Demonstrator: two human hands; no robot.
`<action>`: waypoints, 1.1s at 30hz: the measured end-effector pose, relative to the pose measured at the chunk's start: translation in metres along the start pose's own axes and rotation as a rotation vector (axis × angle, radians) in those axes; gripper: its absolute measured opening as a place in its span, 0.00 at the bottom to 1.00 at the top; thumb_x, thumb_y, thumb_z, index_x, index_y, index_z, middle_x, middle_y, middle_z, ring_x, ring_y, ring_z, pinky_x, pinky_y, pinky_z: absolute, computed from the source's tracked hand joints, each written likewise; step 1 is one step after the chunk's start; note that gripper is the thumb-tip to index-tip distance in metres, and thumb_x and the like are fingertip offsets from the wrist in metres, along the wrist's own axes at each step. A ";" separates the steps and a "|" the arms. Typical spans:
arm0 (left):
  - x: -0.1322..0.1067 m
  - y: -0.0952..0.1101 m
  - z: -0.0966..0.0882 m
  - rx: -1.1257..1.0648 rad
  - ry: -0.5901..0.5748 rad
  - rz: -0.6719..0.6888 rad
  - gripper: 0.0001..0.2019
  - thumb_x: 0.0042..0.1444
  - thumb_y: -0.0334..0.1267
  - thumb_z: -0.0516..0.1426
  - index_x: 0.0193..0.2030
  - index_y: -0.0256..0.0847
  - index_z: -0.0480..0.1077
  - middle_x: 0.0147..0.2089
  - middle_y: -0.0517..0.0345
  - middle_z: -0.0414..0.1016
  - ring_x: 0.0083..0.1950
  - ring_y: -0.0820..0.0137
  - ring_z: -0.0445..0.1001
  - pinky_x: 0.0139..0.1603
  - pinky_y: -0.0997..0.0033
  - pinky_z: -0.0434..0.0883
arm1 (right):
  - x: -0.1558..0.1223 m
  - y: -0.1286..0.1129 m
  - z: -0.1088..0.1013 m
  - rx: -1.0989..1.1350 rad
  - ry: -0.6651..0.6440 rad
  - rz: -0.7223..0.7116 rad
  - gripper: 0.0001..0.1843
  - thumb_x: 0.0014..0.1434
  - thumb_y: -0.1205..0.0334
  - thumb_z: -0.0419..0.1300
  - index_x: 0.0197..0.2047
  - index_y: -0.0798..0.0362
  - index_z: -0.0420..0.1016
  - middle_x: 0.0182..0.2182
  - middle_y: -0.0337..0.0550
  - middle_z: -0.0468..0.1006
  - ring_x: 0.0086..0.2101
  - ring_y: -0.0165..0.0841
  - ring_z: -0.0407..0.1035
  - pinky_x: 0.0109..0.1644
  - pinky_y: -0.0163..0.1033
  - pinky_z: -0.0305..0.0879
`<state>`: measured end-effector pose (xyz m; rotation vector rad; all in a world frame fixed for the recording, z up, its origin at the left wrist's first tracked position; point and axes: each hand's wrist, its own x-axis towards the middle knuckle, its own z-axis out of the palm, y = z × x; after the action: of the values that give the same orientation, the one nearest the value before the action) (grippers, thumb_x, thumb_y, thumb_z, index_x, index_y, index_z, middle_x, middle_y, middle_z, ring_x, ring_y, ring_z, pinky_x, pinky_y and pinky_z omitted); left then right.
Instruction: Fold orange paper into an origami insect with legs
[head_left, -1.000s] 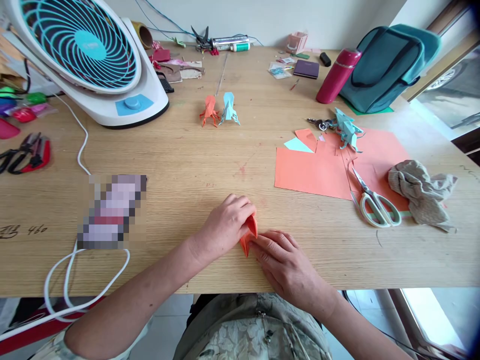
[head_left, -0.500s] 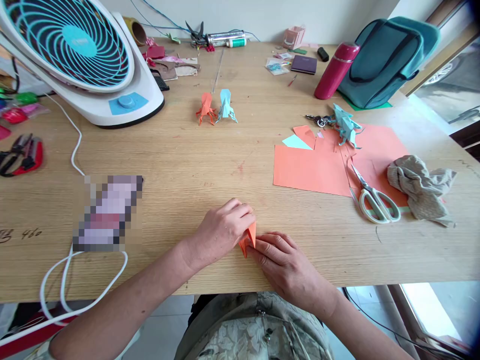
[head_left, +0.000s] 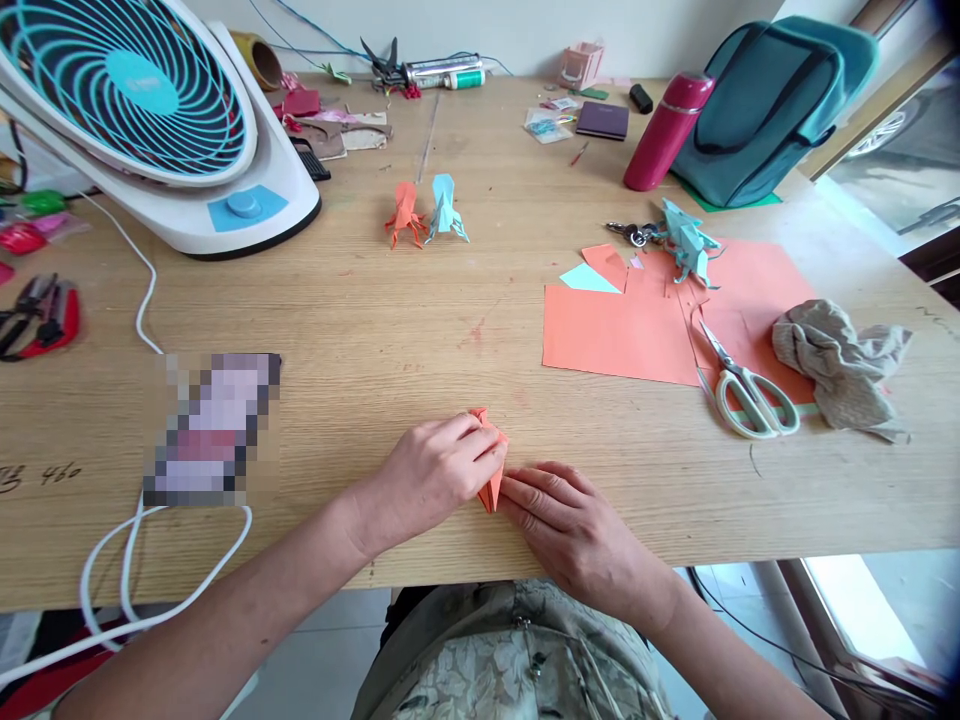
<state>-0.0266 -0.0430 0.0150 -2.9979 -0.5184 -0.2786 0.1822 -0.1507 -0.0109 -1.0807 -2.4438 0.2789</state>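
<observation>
A small folded piece of orange paper (head_left: 491, 488) lies on the wooden table (head_left: 360, 330) near its front edge. My left hand (head_left: 439, 470) is curled over it, fingers closed on the fold. My right hand (head_left: 562, 520) presses on the paper's right side with its fingers close together and lying flat. Most of the paper is hidden under both hands. Finished paper figures stand farther back: an orange one (head_left: 403, 213) beside a light blue one (head_left: 444, 208), and a teal one (head_left: 686, 243) at the right.
Orange paper sheets (head_left: 622, 335) and scissors (head_left: 742, 390) lie at the right, by a grey cloth (head_left: 836, 365). A pink bottle (head_left: 664, 118) and teal bag (head_left: 765, 105) stand at the back right. A fan (head_left: 150, 110), its white cable (head_left: 142, 570) and red pliers (head_left: 41, 315) are at the left.
My left hand has slid slightly back and lower over the paper, and an orange tip now shows above its fingers. The right hand has stayed in place.
</observation>
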 end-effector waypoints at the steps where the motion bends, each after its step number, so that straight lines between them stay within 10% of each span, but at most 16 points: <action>1: 0.000 0.000 0.000 0.004 -0.001 0.005 0.11 0.68 0.24 0.52 0.50 0.39 0.71 0.49 0.55 0.81 0.50 0.65 0.77 0.46 0.67 0.74 | 0.000 0.000 0.000 -0.004 0.003 -0.006 0.22 0.73 0.70 0.48 0.67 0.60 0.67 0.64 0.56 0.73 0.61 0.44 0.69 0.63 0.54 0.68; 33: -0.019 0.004 0.003 -0.010 -0.050 0.082 0.20 0.69 0.26 0.49 0.64 0.30 0.68 0.67 0.49 0.72 0.68 0.57 0.67 0.62 0.58 0.68 | -0.009 0.003 -0.007 0.032 0.012 0.025 0.22 0.70 0.71 0.53 0.66 0.61 0.66 0.56 0.54 0.79 0.56 0.44 0.70 0.59 0.53 0.69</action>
<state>-0.0428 -0.0522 0.0081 -3.0334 -0.3989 -0.2012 0.1924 -0.1553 -0.0083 -1.0969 -2.4089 0.3176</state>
